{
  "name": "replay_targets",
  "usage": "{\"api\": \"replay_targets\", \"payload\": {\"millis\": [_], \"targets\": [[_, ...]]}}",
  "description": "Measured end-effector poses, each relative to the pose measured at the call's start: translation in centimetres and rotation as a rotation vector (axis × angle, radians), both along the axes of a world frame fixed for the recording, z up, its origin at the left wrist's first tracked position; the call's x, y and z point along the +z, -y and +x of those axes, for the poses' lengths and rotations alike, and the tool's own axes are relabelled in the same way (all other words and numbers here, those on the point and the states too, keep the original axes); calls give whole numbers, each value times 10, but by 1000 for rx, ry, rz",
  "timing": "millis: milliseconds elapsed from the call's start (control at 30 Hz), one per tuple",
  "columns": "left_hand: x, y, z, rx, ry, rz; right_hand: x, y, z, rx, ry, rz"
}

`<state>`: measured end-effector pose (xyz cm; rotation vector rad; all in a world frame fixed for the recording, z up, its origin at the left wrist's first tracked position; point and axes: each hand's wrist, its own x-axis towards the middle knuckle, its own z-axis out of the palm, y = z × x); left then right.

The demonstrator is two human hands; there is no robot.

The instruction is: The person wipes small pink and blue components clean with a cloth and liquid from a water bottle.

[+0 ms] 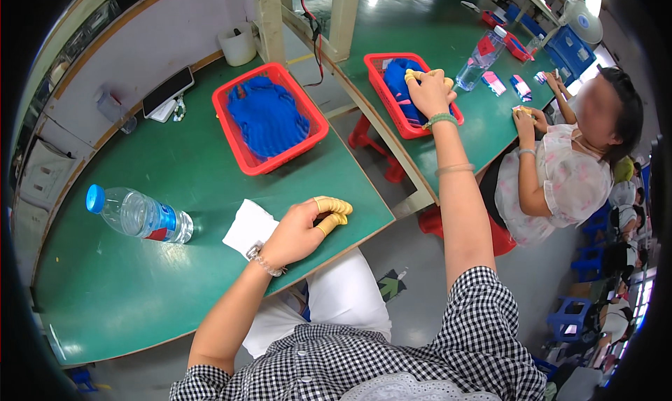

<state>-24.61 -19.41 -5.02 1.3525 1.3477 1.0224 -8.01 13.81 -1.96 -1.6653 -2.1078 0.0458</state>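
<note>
The green table (175, 184) carries a red basket (241, 152) with blue cloth (269, 114). A second red basket (392, 103) stands on the neighbouring table, and the right hand (430, 92) lies on the blue fabric (399, 79) inside it, fingers curled loosely; a real grasp I cannot tell. The left hand (301, 229) rests at the table edge, fingers bent together, holding nothing, beside a white paper (248, 226).

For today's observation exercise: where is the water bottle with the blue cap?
The water bottle lies on its side at the left of the green table, left of the white cloth by the left hand.
</note>
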Motion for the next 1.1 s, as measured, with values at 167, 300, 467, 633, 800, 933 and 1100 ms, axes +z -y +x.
{"api": "replay_targets", "payload": {"millis": [167, 300, 467, 633, 800, 933, 1100], "targets": [[0, 2, 1, 1, -19, 5, 0, 3, -1, -8, -6, -5], [0, 2, 2, 2, -13, 5, 0, 2, 1, 4, -10, -7], [-1, 1, 1, 0, -5, 12, -2, -1, 2, 4, -15, -19], [5, 0, 2, -10, -22, 10, -1, -1, 3, 1, -14, -11], [7, 2, 1, -19, -45, 24, -7, 5, 1, 76, 33, 170], [6, 2, 3, 5, -30, 21, -9, -1, 2, 113, -20, 111], [5, 2, 3, -1, -29, 25, -8, -2, 3, 105, -41, 73]]}}
